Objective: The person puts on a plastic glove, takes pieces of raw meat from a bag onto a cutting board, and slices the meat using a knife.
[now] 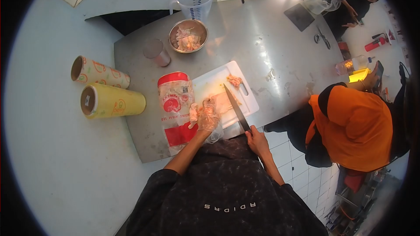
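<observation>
My right hand (258, 141) is closed around the handle of a kitchen knife (236, 110), its long blade slanting up and left over the cutting board. On the white cutting board (251, 101) lies a pale piece of raw chicken (222, 103), just left of the blade. My left hand (209, 116), in a clear plastic glove, grips the chicken's near-left end; its fingertips are partly hidden. Beside that hand is another scrap of chicken (193, 112). A small pink pile of trimmings (234, 80) sits near the board's far edge. The red-and-clear chicken bag (177, 133) lies flat to the left.
A metal bowl (203, 28) of chicken pieces and a measuring jug (195, 1) stand at the back. Two wrap rolls, one yellow (114, 101) and one patterned (105, 73), lie left. Scissors (323, 38) rest far right. A person in an orange head covering (358, 126) is at the right.
</observation>
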`<state>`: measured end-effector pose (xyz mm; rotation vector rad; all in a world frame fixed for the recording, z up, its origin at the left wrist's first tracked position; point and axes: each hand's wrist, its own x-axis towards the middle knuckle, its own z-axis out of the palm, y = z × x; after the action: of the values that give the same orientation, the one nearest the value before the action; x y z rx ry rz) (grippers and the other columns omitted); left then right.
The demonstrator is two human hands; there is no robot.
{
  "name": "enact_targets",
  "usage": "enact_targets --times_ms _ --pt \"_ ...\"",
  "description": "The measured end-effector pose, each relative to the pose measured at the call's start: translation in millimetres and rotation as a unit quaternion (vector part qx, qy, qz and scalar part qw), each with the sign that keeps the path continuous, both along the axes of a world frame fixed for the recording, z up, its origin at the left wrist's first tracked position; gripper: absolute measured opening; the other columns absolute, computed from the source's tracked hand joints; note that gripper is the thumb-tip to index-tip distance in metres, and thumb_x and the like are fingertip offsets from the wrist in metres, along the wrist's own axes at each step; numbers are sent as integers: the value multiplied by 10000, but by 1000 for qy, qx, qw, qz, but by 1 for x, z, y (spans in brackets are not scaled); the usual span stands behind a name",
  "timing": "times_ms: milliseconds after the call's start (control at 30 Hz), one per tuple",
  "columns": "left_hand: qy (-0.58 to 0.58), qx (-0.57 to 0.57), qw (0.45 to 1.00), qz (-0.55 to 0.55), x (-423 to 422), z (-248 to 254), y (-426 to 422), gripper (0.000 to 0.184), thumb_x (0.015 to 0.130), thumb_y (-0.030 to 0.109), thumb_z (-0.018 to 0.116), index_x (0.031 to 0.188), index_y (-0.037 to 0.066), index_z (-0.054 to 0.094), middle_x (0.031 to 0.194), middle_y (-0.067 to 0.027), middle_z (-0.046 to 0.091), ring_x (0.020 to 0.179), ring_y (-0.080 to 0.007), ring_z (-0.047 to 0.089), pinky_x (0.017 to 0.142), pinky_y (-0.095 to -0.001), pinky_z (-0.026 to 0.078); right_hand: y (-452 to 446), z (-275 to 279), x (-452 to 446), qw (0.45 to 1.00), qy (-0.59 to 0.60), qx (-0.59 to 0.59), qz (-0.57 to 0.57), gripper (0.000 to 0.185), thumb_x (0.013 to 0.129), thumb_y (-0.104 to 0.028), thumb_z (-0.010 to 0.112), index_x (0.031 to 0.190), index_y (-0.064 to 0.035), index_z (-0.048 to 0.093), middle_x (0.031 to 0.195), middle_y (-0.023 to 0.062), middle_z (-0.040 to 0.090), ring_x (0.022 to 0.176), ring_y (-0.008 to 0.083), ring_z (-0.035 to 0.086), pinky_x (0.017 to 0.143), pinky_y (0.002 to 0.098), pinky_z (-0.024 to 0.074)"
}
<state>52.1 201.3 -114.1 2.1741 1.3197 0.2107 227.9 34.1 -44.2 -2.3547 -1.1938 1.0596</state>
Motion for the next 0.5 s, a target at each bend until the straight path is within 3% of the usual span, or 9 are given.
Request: enact_targets --times_ms 67,167,267,367,467,500 --pt "-26 -14 999 20 -3 5 0 709 773 263 690 1396 43 434 1336 -195 484 1243 -355 452 1027 -458 401 3 6 -2 1000 -6 7 2 208 951 -239 532 993 -39 494 768 290 637 784 520 605 677 600 461" --pt "18 38 999 -6 -15 5 -3 710 755 322 707 1336 -15 477 1314 -243 435 1162 -417 485 1019 -478 403 13 20 -4 999 -18 22 17 186 950 -209 520 989 -31 488 760 289 635 773 515 608 670 600 460" --pt "-17 -5 1000 22 -24 38 2 595 764 311 692 1247 -5 549 1275 -240 476 1140 -403 497 1018 -475 397 25 24 -12 999 -20 33 38 172 949 -189 507 998 -27 475 758 287 635 767 511 608 672 600 460" --pt "9 61 998 -18 -27 50 5 486 785 316 676 1154 9 603 1238 -214 524 1142 -363 506 1020 -453 394 36 17 -21 996 -31 58 58 162 955 -166 500 996 -16 454 717 289 619 719 511 600 649 599 447" --pt "68 47 991 -110 -17 58 15 435 894 349 547 1188 29 569 1238 -172 525 1145 -331 490 994 -439 415 45 12 -25 996 -34 47 66 159 962 -159 490 1001 -13 440 706 292 615 704 513 596 640 600 441" --pt "-50 -21 996 -68 -17 41 11 450 908 373 506 1197 33 563 1236 -165 529 1142 -323 494 988 -440 419 48 11 -26 997 -32 35 66 158 964 -159 485 1005 -14 437 711 292 617 707 514 596 641 600 441"
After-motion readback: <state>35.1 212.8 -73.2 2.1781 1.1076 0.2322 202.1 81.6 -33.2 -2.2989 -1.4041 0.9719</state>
